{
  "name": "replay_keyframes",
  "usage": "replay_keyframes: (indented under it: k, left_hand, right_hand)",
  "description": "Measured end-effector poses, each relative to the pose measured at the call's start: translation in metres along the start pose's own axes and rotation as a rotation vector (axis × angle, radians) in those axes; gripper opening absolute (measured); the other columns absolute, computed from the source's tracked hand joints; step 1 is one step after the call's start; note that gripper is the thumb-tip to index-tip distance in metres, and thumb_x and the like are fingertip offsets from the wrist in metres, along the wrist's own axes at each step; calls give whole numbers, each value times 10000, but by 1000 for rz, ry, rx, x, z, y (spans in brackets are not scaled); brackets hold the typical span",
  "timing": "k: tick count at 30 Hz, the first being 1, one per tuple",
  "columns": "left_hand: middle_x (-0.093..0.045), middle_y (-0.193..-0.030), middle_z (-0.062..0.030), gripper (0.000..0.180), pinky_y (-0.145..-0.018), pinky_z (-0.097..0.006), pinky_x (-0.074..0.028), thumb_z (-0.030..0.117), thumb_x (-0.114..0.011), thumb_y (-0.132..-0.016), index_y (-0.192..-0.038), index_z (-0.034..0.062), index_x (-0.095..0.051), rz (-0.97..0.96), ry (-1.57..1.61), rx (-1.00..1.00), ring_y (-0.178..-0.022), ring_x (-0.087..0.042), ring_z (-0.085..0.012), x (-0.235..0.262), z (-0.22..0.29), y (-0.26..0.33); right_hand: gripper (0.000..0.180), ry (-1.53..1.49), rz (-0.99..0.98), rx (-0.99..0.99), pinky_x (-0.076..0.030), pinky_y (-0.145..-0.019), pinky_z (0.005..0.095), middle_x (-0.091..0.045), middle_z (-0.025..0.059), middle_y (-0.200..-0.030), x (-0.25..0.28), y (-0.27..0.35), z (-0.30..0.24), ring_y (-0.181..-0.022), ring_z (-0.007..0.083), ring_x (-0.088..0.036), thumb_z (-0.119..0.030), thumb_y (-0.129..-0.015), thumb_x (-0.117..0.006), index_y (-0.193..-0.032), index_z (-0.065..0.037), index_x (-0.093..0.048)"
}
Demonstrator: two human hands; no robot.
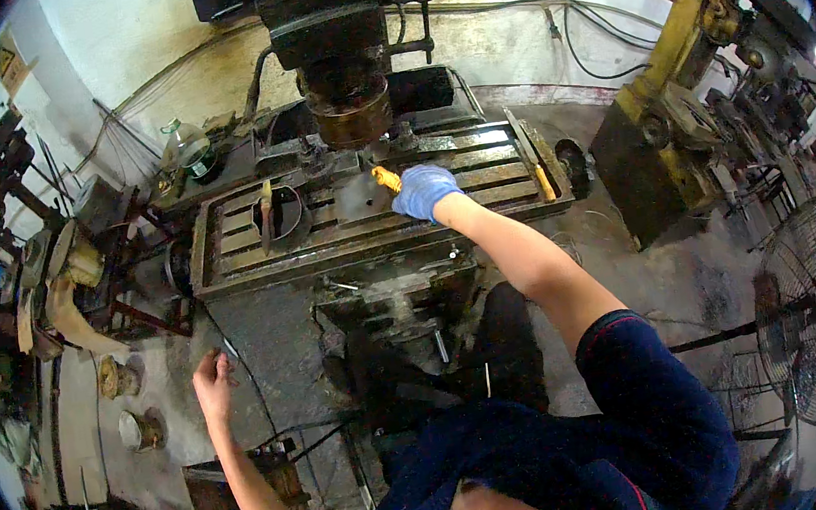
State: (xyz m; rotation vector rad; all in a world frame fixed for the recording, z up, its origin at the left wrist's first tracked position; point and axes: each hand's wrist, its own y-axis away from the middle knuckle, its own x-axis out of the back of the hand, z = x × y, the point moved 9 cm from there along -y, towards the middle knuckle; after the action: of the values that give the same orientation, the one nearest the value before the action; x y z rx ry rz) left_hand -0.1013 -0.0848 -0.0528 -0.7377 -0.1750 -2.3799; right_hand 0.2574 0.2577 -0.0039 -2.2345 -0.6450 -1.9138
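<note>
A slotted machine table point(480, 178) of a heavy drill or milling machine is being worked at, seen from above. The right hand point(424, 191), in a blue glove, is stretched out over the middle of that table, toward its rear edge. It is closed around a yellow-handled tool point(385, 178); only the handle end shows past the glove, so the kind of tool cannot be told. The tool's far end is laid against a flat grey metal piece point(361, 198) resting on the table below the spindle head point(347, 111).

Judged step: cleaning or setting of the piece under the spindle, with the tool pressed or swept across it. The next move is judged to call for a steady wrist and clearance kept from the spindle above.

The left hand point(210, 376) is bare and held low, well off the table's left front corner, above the floor. Its fingers are loosely curled; a thin dark cable seems to pass by it, but whether anything is gripped cannot be told.

Also noted on the table: a dark ring-shaped part point(281, 214) toward the left end, and a long yellow-handled file point(530, 155) laid along the right end.
</note>
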Motion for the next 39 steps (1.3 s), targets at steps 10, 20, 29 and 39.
replay_keyframes:
  k: [10, 20, 29, 39]
  left_hand:
    - [-570, -640, -127, 265, -560, -308, -425, 185, -558, -834, -931, -61, -574, 328, -456, 184, -567, -532, -162, 169, -86, 133]
    - [-635, -826, -95, 346, -551, -276, -473, -78, -523, -710, -1042, -22, -603, 575, -29, 739, -604, -571, -127, 223, -222, 398]
    - [-628, -938, -158, 359, -740, -407, -491, 339, -684, -669, -893, 63, -629, 167, -930, 1028, -868, -613, -321, 175, -210, 373]
    - [-649, -939, -114, 243, -711, -373, -497, 226, -593, -719, -916, 99, -653, -163, -1092, 971, -875, -632, -263, 148, -243, 358]
  right_hand:
    - [489, -22, -184, 147, -453, -683, 407, -620, 221, -833, -27, 54, 0, -794, 361, -597, -467, -715, -608, -849, 3, -612]
    - [220, -562, -201, 334, -322, -489, 220, -495, -39, -639, -32, 129, 27, -577, 49, -408, -223, -769, -681, -756, -39, -563]
    - [154, -498, -209, 441, -345, -516, 246, -484, -35, -628, -36, 150, -27, -561, 76, -389, -111, -752, -667, -732, -15, -549]
    - [188, -447, -236, 345, -398, -526, 291, -517, 21, -604, -68, 154, 15, -556, 99, -420, -112, -695, -690, -736, -2, -543]
